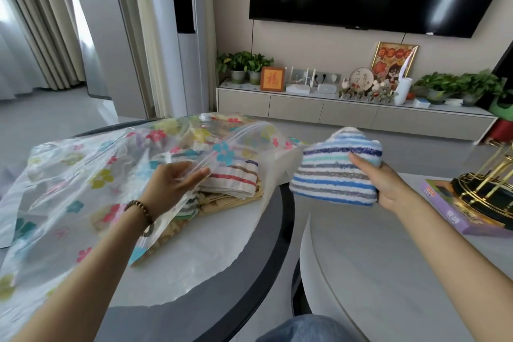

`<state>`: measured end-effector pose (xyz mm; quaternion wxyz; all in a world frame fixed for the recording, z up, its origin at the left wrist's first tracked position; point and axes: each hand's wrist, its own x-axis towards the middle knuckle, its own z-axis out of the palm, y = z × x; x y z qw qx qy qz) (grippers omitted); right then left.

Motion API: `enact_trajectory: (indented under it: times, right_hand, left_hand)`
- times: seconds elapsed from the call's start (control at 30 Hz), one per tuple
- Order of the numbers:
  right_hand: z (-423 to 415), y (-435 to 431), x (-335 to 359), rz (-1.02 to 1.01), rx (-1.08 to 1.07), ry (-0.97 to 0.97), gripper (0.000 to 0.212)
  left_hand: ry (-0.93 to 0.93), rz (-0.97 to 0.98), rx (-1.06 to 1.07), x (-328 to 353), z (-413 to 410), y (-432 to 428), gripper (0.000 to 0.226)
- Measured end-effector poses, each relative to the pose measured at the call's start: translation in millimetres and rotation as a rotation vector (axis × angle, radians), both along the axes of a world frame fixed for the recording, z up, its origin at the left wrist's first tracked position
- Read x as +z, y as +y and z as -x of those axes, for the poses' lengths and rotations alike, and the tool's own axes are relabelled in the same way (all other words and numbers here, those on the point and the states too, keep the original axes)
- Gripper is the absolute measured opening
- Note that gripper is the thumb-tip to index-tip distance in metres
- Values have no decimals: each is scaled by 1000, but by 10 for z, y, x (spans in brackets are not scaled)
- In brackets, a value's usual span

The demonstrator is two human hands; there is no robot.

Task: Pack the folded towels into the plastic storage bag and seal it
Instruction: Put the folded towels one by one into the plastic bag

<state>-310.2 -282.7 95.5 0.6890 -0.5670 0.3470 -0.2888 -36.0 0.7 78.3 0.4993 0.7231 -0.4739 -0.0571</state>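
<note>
a person's left hand, beaded bracelet at the wrist, reaches forward palm-up, fingers pinching the zip edge of a flower-printed plastic storage bag and lifting its mouth, which opens to the right. folded towels lie inside on the round dark-rimmed table. the right hand is closed around a folded blue-striped towel, held above the gap between tables, its stripes running left to right, just beside the bag's mouth.
</note>
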Motion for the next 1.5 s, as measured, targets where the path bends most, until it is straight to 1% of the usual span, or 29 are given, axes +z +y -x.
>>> enact_trajectory:
  times: [0.07, 0.13, 0.2, 0.27, 0.33, 0.43, 0.5, 0.57, 0.63, 0.67, 0.7, 0.73, 0.77, 0.8, 0.83, 0.87, 0.9, 0.93, 1.0, 1.07, 1.13, 1.23, 1.4, 1.47, 1.5]
  right_hand:
    - [-82, 207, 194, 6, 106, -81, 43]
    - [-176, 443, 320, -9, 266, -108, 44]
    - [-289, 702, 356, 10, 461, -66, 42]
    - [-450, 973, 303, 50, 631, 31, 43]
    - [-676, 1241, 203, 65, 731, 116, 40]
    - [-1125, 1581, 56, 49, 824, 143, 36]
    - [-1483, 1765, -10, 50, 843, 118, 39]
    - [-1847, 1924, -67, 44, 802, 63, 45]
    - [-2161, 2079, -149, 79, 687, 14, 51]
    - [-2276, 2162, -202, 141, 625, 17, 59]
    - [-2354, 2246, -274, 249, 561, 38, 73]
    - [-2392, 2322, -359, 414, 479, 74, 85]
    - [-2407, 2362, -460, 640, 377, 118, 92]
    - [-2396, 2376, -575, 891, 295, 168, 93]
    - [-2368, 2375, -688, 1103, 271, 223, 92]
    - [-2342, 2362, -800, 1244, 323, 278, 89]
    - [-2321, 2358, -911, 1320, 411, 319, 85]
    - [-2304, 2354, -1025, 1354, 500, 351, 82]
    - [-2315, 2363, -1234, 1378, 589, 405, 79]
    - [-2415, 2386, -1325, 1363, 586, 464, 79]
    - [-2599, 2397, -1320, 1344, 574, 518, 81]
    - [-2915, 2386, -1276, 1332, 591, 593, 93]
    - [-3499, 2608, -1279, 1188, 616, 717, 103]
    - [-3699, 2747, -1199, 1158, 620, 766, 111]
    - [-3748, 2796, -1152, 1162, 622, 776, 111]
  left_hand:
    - [-1, 39, 4, 93, -41, 83, 31]
    - [23, 58, 3, 200, -96, 188, 29]
    - [71, 101, 22, 331, -176, 310, 19]
    - [91, 156, 69, 483, -285, 448, 18]
    - [81, 170, 81, 626, -391, 594, 16]
    - [22, 131, 47, 775, -505, 754, 15]
    - [-9, 124, 46, 853, -564, 815, 14]
    - [-34, 141, 68, 925, -610, 866, 14]
    - [-42, 162, 69, 966, -628, 904, 16]
    - [-43, 167, 59, 968, -623, 912, 17]
    - [-39, 166, 48, 960, -614, 912, 17]
    - [-33, 162, 40, 944, -600, 908, 17]
    - [-27, 159, 37, 922, -588, 906, 16]
    - [-22, 156, 40, 896, -578, 907, 16]
    - [-19, 154, 46, 867, -570, 909, 16]
    - [-16, 151, 51, 838, -568, 915, 17]
    - [1, 150, 49, 810, -563, 920, 18]
    - [41, 149, 38, 783, -555, 925, 19]
    - [164, 151, -8, 738, -534, 929, 27]
    - [283, 137, -41, 705, -525, 936, 36]
    - [351, 100, -76, 689, -534, 952, 37]
    - [427, 65, -130, 699, -557, 979, 33]
    - [429, 59, -138, 688, -602, 1024, 36]
    - [397, 48, -165, 687, -617, 1059, 34]
    - [382, 46, -164, 686, -634, 1082, 34]
